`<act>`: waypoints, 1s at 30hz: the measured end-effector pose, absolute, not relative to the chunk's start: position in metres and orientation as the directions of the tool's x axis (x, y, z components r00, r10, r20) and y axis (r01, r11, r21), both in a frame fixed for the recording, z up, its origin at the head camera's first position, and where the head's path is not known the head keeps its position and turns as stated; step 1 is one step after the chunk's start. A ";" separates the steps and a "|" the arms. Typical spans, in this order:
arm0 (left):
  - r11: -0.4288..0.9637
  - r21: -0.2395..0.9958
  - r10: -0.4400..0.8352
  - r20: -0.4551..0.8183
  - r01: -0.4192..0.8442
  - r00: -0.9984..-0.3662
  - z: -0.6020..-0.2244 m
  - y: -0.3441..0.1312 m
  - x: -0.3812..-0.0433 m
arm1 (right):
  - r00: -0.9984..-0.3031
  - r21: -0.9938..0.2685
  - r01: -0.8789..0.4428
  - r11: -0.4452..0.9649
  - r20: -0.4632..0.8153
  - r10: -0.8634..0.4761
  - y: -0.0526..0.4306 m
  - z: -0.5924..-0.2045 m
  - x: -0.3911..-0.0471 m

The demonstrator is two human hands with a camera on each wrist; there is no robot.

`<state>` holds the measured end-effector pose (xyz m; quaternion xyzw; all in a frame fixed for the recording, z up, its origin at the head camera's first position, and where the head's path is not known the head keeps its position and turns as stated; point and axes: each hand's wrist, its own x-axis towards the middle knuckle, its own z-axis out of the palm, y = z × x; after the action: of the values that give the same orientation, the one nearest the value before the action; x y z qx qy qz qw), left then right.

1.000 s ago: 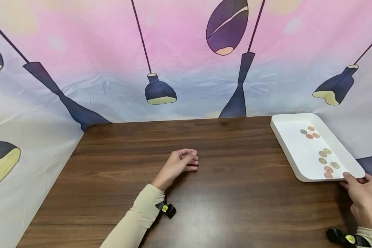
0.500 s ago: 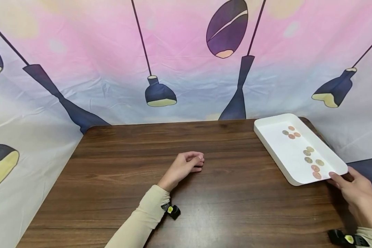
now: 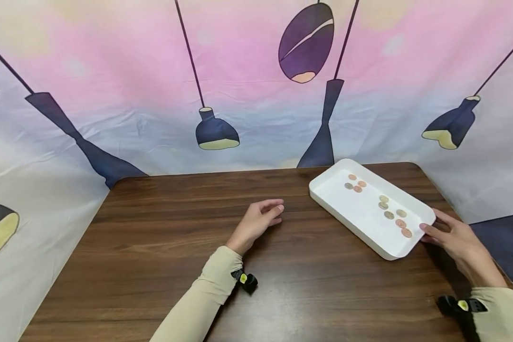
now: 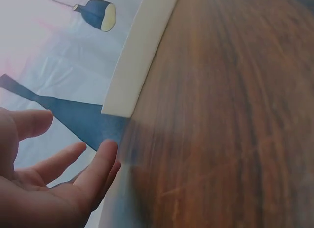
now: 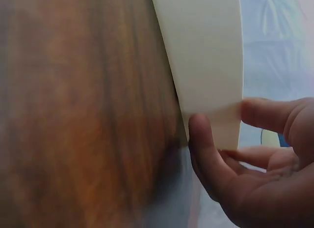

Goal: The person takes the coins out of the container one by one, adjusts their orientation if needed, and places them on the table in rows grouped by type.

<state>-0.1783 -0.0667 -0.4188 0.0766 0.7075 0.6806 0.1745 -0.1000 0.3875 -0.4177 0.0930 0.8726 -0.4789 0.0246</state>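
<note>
A white shallow rectangular tray (image 3: 356, 210) stands aslant on the right half of the table, its far end near the back edge. Several copper and brass-coloured coins (image 3: 401, 224) lie in it, in two loose clusters. My right hand (image 3: 459, 242) holds the tray's near right end, thumb at the rim and fingers at the outer wall; the right wrist view shows its fingers (image 5: 202, 132) against that wall. To the left of the tray my left hand (image 3: 257, 223) holds nothing, its fingers loosely bent and apart from the wall. In the left wrist view the tray's end (image 4: 132, 75) is beyond the fingertips.
The dark brown wooden table (image 3: 162, 218) reaches back to a hanging cloth (image 3: 162, 85) printed with lamps. Its right edge runs close to my right hand. Each wrist wears a small black camera on a strap (image 3: 249, 282).
My right hand has slid the tray leftward from the table's right side and turned it more aslant. The coins travelled with it. My left hand shifted slightly right, its fingers a little more spread.
</note>
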 end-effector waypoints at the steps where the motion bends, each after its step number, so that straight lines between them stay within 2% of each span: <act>1: 0.052 0.990 0.328 -0.144 -0.135 -0.934 -0.419 -0.067 -0.179 | -0.984 -0.839 0.175 0.515 -0.133 0.117 0.385 -0.418 -0.104; 5: -0.024 0.987 0.270 -0.149 -0.161 -0.951 -0.424 -0.068 -0.184 | -0.981 -0.867 0.188 0.462 -0.188 0.047 0.380 -0.418 -0.118; 11: -0.101 0.967 0.272 -0.198 -0.233 -0.942 -0.426 -0.065 -0.187 | -0.969 -0.883 0.209 0.421 -0.245 -0.034 0.373 -0.416 -0.136; 14: -0.082 0.970 0.272 -0.200 -0.230 -0.941 -0.425 -0.065 -0.186 | -0.964 -0.886 0.208 0.414 -0.258 -0.066 0.367 -0.415 -0.146; 21: 0.073 0.991 0.238 -0.128 -0.114 -0.963 -0.423 -0.071 -0.187 | -0.956 -0.899 0.220 0.380 -0.275 -0.098 0.344 -0.413 -0.169; 24: 0.107 0.990 0.219 -0.113 -0.091 -0.969 -0.424 -0.075 -0.189 | -0.960 -0.899 0.220 0.379 -0.267 -0.078 0.335 -0.412 -0.176; 30: 0.096 0.987 0.177 -0.144 -0.128 -0.974 -0.423 -0.083 -0.190 | -0.976 -0.890 0.216 0.401 -0.211 0.059 0.318 -0.413 -0.185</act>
<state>-0.1897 -0.0829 -0.4230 0.0168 0.7314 0.6722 0.1137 -0.1855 0.3177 -0.4134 0.0824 0.8339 -0.5408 0.0729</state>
